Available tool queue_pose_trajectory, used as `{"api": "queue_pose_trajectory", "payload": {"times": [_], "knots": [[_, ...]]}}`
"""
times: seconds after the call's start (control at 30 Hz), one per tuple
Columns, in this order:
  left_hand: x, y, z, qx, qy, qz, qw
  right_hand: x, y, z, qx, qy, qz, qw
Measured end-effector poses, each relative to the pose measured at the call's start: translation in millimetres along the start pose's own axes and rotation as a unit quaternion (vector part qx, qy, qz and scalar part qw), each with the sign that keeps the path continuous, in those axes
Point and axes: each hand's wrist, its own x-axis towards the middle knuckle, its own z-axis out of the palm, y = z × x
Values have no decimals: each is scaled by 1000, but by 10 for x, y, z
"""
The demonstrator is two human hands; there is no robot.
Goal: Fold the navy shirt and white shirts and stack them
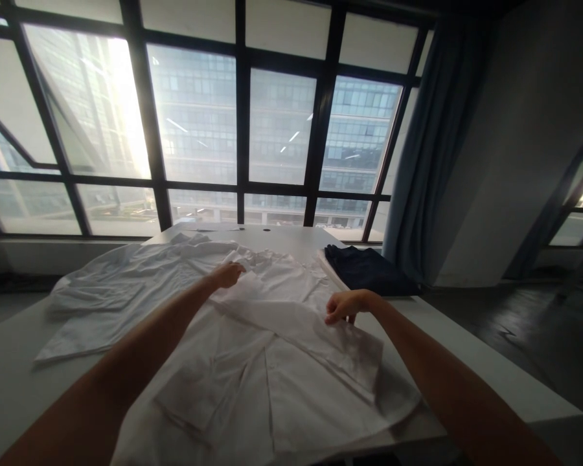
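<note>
A white shirt (291, 401) lies spread over the table, its hem toward me and its front slit running up the middle. My left hand (229, 274) is closed on the shirt's cloth near the upper left part, fingertips partly hidden. On the other side my right hand (344, 305) pinches the white fabric where a sleeve (357, 356) hangs down to the right. Between both hands the cloth is raised in a loose fold. Another white garment (126, 285) lies rumpled to the left, beside the shirt.
The white table (495, 382) reaches toward the windows (282, 129). A folded dark blue garment (369, 268) rests at the right edge, on something pale. Behind it hangs a blue curtain (418, 155). Dark floor (505, 330) shows beyond the table's right edge.
</note>
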Motion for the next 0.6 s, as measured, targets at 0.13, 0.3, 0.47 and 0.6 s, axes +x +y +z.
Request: {"api": "queue_pose_trajectory", "payload": {"times": [0.13, 0.3, 0.47, 0.6], "knots": [[443, 123, 125, 69, -52, 41, 995, 18, 12, 56, -28, 22, 33, 999], [729, -89, 156, 132, -70, 10, 989, 13, 80, 143, -73, 68, 11, 995], [784, -315, 102, 135, 2, -55, 989, -96, 193, 152, -62, 44, -12, 997], [747, -310, 180, 119, 31, -73, 990, -164, 271, 116, -65, 13, 15, 998]]}}
